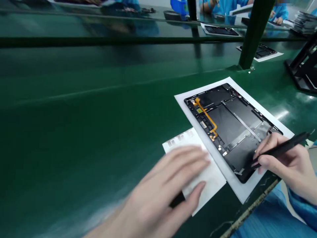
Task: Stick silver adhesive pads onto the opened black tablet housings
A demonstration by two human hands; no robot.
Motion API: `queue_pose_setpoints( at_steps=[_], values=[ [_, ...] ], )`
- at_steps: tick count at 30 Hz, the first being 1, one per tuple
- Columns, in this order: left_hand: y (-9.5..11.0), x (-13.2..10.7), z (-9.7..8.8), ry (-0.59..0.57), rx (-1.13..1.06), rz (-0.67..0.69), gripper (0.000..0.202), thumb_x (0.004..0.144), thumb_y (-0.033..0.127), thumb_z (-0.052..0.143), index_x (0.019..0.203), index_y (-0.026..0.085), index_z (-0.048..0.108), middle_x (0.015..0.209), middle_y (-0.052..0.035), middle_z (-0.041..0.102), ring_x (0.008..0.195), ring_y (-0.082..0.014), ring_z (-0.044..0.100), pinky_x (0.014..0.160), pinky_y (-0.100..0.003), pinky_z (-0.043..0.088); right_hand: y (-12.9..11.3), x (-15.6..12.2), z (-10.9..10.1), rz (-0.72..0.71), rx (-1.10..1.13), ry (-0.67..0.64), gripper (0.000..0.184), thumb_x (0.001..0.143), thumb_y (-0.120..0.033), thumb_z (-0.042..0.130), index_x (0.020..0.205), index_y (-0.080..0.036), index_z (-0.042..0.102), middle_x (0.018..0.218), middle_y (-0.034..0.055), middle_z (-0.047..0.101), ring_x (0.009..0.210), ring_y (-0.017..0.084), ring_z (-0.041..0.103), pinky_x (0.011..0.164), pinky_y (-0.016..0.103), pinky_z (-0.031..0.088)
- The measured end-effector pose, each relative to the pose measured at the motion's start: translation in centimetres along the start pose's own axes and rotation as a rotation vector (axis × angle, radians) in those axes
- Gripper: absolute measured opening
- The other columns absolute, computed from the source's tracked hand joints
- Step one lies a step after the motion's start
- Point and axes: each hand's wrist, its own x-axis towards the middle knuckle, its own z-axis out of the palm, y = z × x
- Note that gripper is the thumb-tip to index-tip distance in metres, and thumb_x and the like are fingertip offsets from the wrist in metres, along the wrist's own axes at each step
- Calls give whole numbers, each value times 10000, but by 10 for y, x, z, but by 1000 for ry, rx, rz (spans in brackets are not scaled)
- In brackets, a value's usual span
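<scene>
A black tablet housing (239, 112) lies with its inside facing up on a white sheet (236, 190). An orange flex cable (210, 121) runs along its left side, and a pale strip (244, 124) crosses the middle. My right hand (284, 162) grips black tweezers (284, 145), their tips over the housing's near right corner. To the left, my left hand (163, 188) is slightly blurred, its fingers stretched over a smaller white sheet (210, 181) with a few small greyish pieces along its far edge. Whether the fingertips touch that sheet, I cannot tell.
A green post (255, 36) rises behind the housing. Past it lie another open housing (264, 51) and one on the raised shelf (220, 30). A black stand (303, 66) is at the right. Co-workers in blue sleeves sit across. The table's worn edge (250, 210) runs close by.
</scene>
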Motion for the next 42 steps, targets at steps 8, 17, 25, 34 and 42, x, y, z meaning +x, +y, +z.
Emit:
queue_pose_setpoints(
  at_steps=[8,17,25,34,42],
  values=[
    [25,34,5,-165,-216,149,258,941,79,414,1044,118,647,1009,-79,678,982,-198,581,868,-288,517,20,-26,24,-7,-84,359,212,847,-236,673,665,-229,565,616,-23,590,564,133,563,509,225,486],
    [23,33,7,-217,-240,139,248,937,97,437,1072,138,641,1008,-42,683,952,-186,579,921,-291,458,18,-29,30,19,-27,350,233,845,-198,657,659,-228,521,599,-25,596,550,132,564,513,235,488],
    [24,29,13,-107,-324,86,284,947,116,400,1078,176,644,974,-57,683,936,-202,580,902,-341,464,17,-30,32,28,-80,384,256,848,-209,645,644,-230,492,598,-21,591,534,133,554,499,247,468],
    [22,28,10,-96,-282,109,284,957,108,385,1088,150,634,990,-63,677,974,-193,570,961,-328,443,21,-29,31,-12,-79,372,222,850,-197,646,672,-244,522,618,-47,593,561,120,560,524,219,480],
    [23,34,5,-163,-83,198,325,981,116,349,1155,127,624,974,-48,680,969,-193,560,903,-295,457,18,-30,31,15,-75,334,235,867,-196,631,676,-239,500,616,-30,590,574,137,549,530,251,459]
  ],
)
